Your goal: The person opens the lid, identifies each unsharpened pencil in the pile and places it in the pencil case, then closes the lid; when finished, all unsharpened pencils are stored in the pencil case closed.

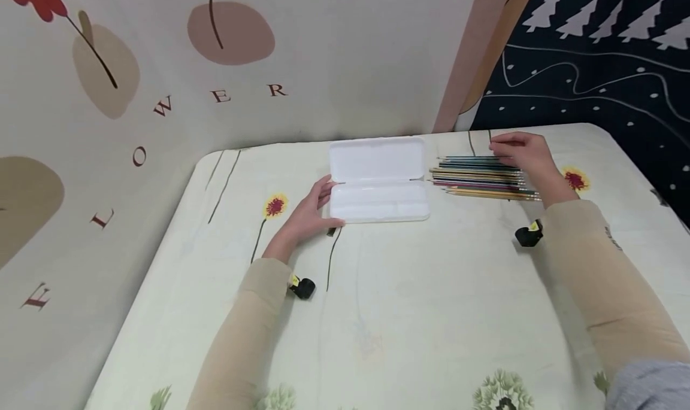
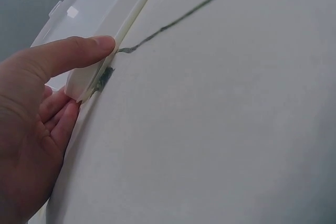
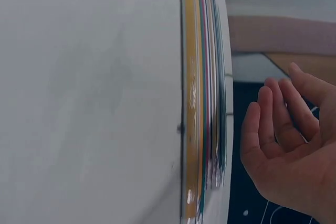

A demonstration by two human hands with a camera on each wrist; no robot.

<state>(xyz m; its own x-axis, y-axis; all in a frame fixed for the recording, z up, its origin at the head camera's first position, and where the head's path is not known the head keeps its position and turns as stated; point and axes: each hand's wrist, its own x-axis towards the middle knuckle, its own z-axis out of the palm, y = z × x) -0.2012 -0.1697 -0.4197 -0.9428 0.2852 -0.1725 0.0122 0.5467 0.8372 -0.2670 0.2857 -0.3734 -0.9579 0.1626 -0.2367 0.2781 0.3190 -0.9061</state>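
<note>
A white plastic pencil case (image 1: 379, 201) lies unfolded on the table, its lid (image 1: 377, 160) laid back toward the wall. Its left end is gripped by my left hand (image 1: 308, 213), the thumb on the front edge and the fingers at the side. In the left wrist view, that thumb (image 2: 89, 49) presses on the case wall (image 2: 82, 80). Right of the case, several coloured pencils (image 1: 477, 176) lie side by side in a row. My right hand (image 1: 528, 154) hovers over their far right end, its fingers loosely bent and holding nothing in the right wrist view.
The table carries a pale flower-print cloth (image 1: 409, 302). Behind it hangs a light printed wall covering (image 1: 350, 57), with a dark tree-patterned cloth (image 1: 582, 81) at the back right. A black wrist camera (image 1: 303, 288) sits by the left sleeve, another camera (image 1: 529, 235) by the right.
</note>
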